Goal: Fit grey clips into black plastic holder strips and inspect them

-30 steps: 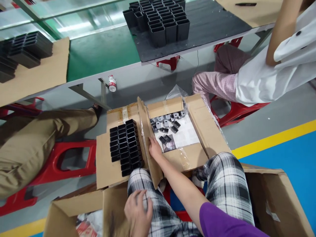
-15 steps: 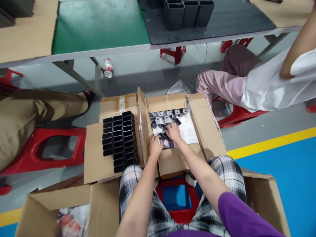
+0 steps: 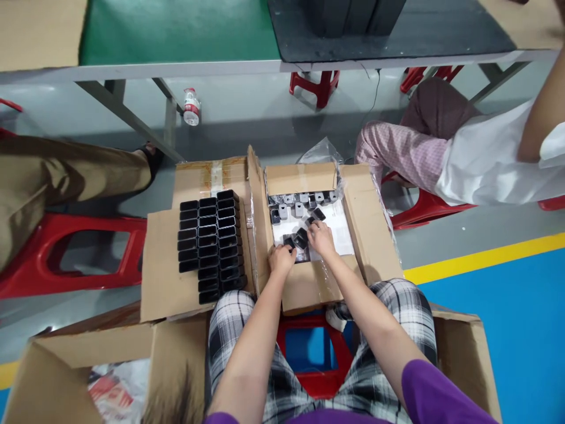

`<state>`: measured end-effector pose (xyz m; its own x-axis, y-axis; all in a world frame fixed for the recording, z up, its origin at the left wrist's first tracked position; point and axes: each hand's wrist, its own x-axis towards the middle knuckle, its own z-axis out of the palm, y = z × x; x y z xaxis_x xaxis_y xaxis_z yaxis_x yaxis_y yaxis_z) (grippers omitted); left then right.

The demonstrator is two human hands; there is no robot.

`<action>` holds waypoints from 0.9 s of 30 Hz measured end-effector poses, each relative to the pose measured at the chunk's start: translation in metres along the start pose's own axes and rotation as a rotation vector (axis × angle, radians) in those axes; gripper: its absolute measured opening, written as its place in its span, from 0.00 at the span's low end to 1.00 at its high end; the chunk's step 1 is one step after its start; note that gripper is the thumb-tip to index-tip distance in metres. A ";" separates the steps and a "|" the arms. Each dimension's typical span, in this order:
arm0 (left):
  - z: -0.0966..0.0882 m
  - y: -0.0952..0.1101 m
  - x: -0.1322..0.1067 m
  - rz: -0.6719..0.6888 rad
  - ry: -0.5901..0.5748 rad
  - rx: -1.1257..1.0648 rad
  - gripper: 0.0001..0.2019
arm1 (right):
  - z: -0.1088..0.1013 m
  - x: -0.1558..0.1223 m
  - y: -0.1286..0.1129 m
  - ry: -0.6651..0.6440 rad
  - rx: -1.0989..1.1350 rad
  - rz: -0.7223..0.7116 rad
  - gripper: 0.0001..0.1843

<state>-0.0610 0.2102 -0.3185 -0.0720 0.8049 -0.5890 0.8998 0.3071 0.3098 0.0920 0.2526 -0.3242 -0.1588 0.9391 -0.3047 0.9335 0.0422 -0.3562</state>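
My left hand (image 3: 282,259) is inside the open cardboard box (image 3: 309,284), near its front left corner. Its fingers curl around the edge of a small black rectangular case (image 3: 289,241). A second black case (image 3: 301,238) lies tilted between my hands. My right hand (image 3: 322,238) reaches in further, its fingertips closed at another black case (image 3: 311,221) that they partly cover. Just beyond lies one more black case (image 3: 319,214). Several grey and black cases (image 3: 299,209) stand in rows at the back of the box, on a white sheet (image 3: 339,227).
On a cardboard flap at left stand rows of open black cases (image 3: 207,241). A carton (image 3: 110,347) holding plastic waste is at lower left. Seated people flank me, by a red stool (image 3: 79,253) and a white shirt (image 3: 485,159). A green-topped table (image 3: 176,35) stands ahead.
My right hand has shifted slightly right, exposing the tilted case between my hands. My left hand has stayed near the front left corner. The camera view has also shifted a little.
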 end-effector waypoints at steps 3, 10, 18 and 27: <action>0.001 0.001 -0.002 0.019 -0.069 -0.009 0.16 | -0.004 0.006 0.000 -0.056 0.000 0.011 0.19; 0.001 0.002 -0.003 0.064 -0.163 -0.064 0.17 | -0.003 -0.005 -0.014 -0.139 -0.017 0.105 0.33; -0.014 0.000 -0.028 0.076 -0.082 -0.173 0.17 | 0.017 -0.001 -0.046 -0.118 0.133 0.212 0.44; -0.045 -0.004 -0.128 0.358 0.275 -0.647 0.28 | -0.059 -0.075 -0.033 0.077 0.849 0.176 0.26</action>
<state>-0.0743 0.1291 -0.2109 -0.0047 0.9814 -0.1920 0.4650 0.1721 0.8684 0.0920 0.2010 -0.2376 0.0160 0.9299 -0.3676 0.3822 -0.3454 -0.8571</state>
